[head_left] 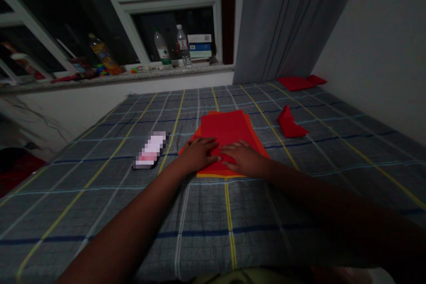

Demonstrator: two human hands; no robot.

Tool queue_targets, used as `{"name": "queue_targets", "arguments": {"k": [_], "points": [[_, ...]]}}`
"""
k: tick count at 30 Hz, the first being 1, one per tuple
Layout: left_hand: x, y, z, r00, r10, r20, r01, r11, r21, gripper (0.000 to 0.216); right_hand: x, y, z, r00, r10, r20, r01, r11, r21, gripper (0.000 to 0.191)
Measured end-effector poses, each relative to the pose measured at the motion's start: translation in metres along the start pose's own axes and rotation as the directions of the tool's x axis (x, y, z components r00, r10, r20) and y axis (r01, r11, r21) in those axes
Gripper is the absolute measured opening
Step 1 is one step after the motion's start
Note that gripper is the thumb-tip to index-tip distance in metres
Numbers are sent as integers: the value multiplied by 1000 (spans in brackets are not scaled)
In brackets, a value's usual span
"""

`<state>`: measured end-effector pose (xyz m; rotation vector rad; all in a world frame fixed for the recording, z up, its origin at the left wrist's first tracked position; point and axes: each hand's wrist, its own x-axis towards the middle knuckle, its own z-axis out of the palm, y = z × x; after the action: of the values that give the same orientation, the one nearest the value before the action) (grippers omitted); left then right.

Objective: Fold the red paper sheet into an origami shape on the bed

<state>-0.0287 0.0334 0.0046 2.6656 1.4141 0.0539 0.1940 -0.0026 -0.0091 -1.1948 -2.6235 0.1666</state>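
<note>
A red sheet of paper lies flat on top of orange paper, whose edges show along the sides and the near end. My left hand rests on the left part of the red sheet, fingers stretched out. On its right part lies my right hand, palm down with the fingers spread. The fingertips of both hands come close together near the middle of the sheet. Neither hand grips anything. To the right of the sheets sits a folded red paper shape, apart from my hands.
The bed's checked cover spreads under everything. A phone with a blurred screen lies left of the paper. More red paper lies at the far right by the wall. Bottles and stacked boxes stand on the windowsill.
</note>
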Motion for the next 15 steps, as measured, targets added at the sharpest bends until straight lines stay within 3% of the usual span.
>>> {"name": "queue_targets", "arguments": {"k": [15], "points": [[-1,8,-5,999,-37,-17,36,999,-12,74,4,-5,-11,1000,16,21,-14,996,-85,54]]}}
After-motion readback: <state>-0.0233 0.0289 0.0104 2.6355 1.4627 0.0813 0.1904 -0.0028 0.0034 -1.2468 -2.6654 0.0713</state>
